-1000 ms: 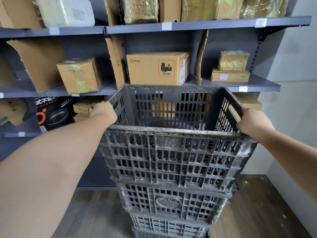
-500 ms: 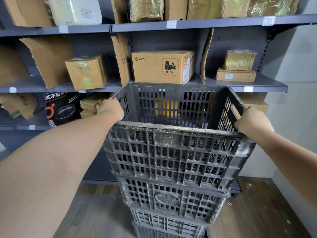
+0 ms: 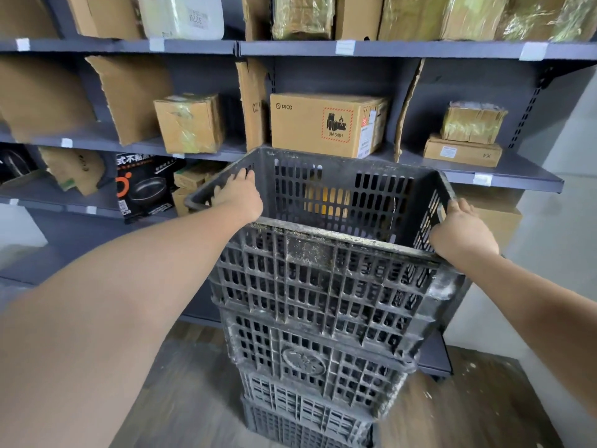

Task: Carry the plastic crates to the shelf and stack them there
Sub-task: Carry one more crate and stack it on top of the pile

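A dark grey slotted plastic crate (image 3: 323, 279) sits on top of a stack of several like crates (image 3: 310, 363) on the floor, right in front of the grey metal shelf (image 3: 517, 177). The top crate is dusty and holds nothing. My left hand (image 3: 240, 197) lies on its left rim near the far corner, fingers stretched out and apart, not curled round the rim. My right hand (image 3: 462, 231) is on the right rim, fingers wrapped over the edge by the handle slot.
Cardboard boxes fill the shelf: a PICO box (image 3: 326, 124) just behind the crate, a taped box (image 3: 189, 122) to the left, two small stacked boxes (image 3: 468, 134) at the right. A frying-pan carton (image 3: 143, 189) stands lower left. Wooden floor (image 3: 468, 409) and a pale wall at the right.
My left hand has let go of the crate's left side and slid forward along the rim with its fingers spread. The view has shifted right and closer. The crate stays on the stack.
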